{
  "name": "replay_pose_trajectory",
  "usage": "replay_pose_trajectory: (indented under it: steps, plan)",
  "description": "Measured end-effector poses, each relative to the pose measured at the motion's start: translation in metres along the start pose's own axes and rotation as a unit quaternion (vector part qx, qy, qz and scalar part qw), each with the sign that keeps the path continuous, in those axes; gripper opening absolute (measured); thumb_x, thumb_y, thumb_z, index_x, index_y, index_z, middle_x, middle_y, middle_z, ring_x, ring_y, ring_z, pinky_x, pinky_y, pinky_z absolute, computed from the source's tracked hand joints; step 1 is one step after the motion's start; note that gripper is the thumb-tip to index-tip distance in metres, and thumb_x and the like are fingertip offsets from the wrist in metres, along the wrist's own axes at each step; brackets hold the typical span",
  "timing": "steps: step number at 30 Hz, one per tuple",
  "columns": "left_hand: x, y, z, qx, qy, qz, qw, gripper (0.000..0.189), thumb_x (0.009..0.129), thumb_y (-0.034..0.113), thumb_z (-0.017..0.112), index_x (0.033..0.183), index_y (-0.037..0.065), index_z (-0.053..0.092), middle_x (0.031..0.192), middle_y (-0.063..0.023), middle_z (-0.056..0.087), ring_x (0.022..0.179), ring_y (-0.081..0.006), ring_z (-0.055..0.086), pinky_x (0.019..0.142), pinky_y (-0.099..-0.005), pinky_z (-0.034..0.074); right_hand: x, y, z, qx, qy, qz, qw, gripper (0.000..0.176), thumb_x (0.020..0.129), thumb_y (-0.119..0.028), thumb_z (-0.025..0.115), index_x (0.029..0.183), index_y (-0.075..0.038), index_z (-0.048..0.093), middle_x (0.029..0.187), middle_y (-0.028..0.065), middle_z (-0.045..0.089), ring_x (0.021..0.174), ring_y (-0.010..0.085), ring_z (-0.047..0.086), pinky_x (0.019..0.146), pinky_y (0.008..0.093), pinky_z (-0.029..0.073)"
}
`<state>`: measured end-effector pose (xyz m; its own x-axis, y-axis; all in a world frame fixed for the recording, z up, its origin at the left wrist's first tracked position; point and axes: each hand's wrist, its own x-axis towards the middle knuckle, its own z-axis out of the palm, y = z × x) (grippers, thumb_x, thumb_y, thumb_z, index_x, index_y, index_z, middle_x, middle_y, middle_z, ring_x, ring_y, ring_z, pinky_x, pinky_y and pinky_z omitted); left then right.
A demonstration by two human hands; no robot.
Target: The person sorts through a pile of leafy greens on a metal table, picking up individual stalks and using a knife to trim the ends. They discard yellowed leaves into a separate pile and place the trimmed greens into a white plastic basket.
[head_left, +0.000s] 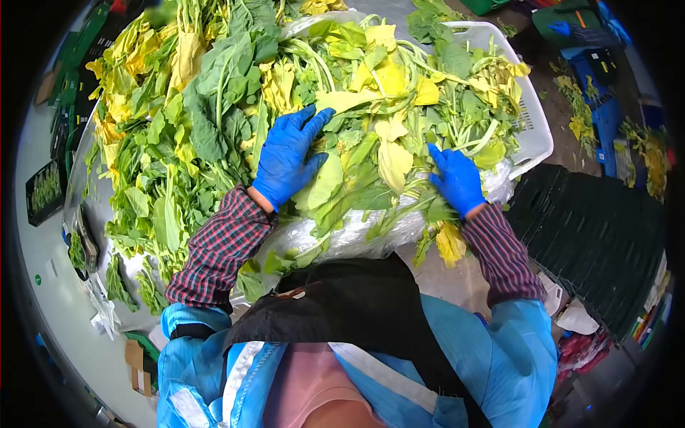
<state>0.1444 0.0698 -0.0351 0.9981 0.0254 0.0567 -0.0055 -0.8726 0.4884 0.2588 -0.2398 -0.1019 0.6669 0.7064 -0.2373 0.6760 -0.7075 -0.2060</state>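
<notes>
A big heap of leafy green vegetables (214,107), many leaves yellowed, is spread in front of me. My left hand (289,157), in a blue glove, rests on the heap with fingers apart, beside a yellow leaf (346,100) and a broad pale-green leaf (325,182). On the right, my gloved right hand (457,178) touches the leaves near the front edge, index finger and thumb apart. Its other fingers are partly hidden. Between the hands hangs a yellowish wilted leaf (394,165). Clear plastic wrap (357,232) lies under the front of the heap.
A white plastic basket (536,128) stands under the leaves at the right. Stacked black crates (585,235) are close by my right arm. Loose leaves (118,282) lie at the left, and a black crate of greens (45,192) sits farther left. More leaves litter the floor at upper right.
</notes>
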Motion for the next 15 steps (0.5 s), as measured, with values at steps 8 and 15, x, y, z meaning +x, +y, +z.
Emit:
replay_pose_trajectory:
  steps: [8,15]
  plan:
    - [-0.01,-0.011,-0.008,-0.081,0.021,0.029,0.996,0.065,0.067,0.005,0.068,0.127,0.015,0.045,0.126,-0.013,0.045,0.115,-0.0305,0.043,0.099,-0.0366,0.035,-0.012,0.097,-0.15,0.65,0.278,0.147,0.692,0.034,0.09,-0.025,0.048,0.109,0.002,0.055,0.104,0.0116,0.059,0.096,0.0192,0.056,0.085,0.0311,0.044]
    - [-0.018,-0.007,-0.014,-0.133,0.068,0.017,0.989,0.059,0.068,0.007,0.068,0.123,0.014,0.049,0.126,-0.0148,0.044,0.116,-0.0319,0.042,0.098,-0.0377,0.036,-0.056,0.184,-0.199,0.78,0.382,0.03,0.494,0.028,0.09,-0.015,0.048,0.111,0.003,0.052,0.111,0.0179,0.056,0.1,0.0273,0.056,0.089,0.0407,0.045]
